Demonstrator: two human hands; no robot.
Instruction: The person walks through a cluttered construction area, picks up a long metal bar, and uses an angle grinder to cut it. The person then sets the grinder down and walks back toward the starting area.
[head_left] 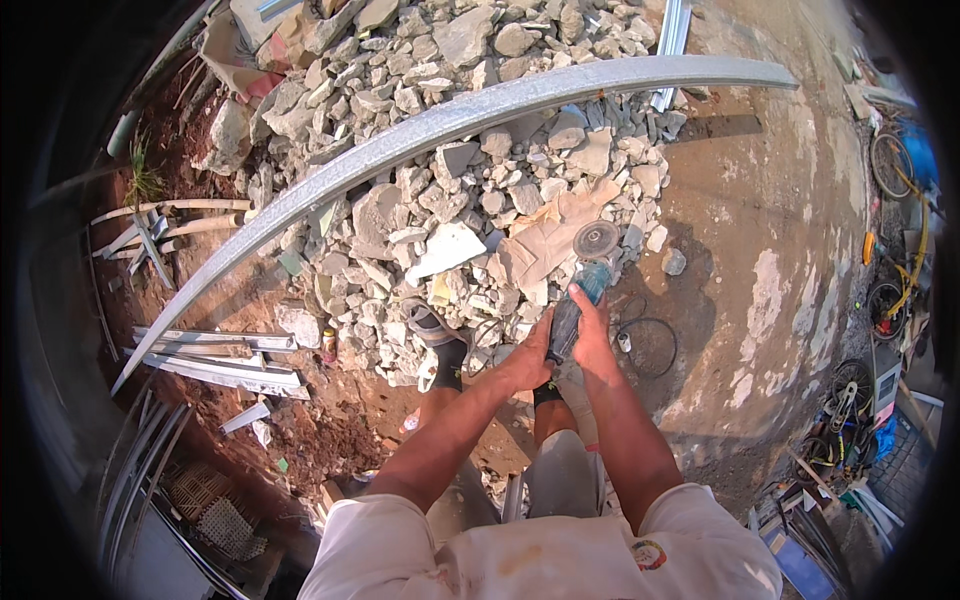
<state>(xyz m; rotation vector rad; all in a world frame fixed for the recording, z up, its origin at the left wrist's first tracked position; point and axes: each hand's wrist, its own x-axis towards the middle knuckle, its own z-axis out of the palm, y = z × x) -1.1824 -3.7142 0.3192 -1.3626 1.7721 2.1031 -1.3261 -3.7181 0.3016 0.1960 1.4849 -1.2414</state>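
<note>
While both hands (530, 362) (592, 335) grip the angle grinder (566, 328), a metal beam (455, 120) crosses the rubble (450, 195)

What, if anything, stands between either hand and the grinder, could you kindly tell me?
Nothing visible does: the left hand and the right hand are both directly on the grinder. The brown sheet and rubble show near its disc, away from both hands.

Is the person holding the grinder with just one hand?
No, the left hand and the right hand are both on the grinder.
</note>
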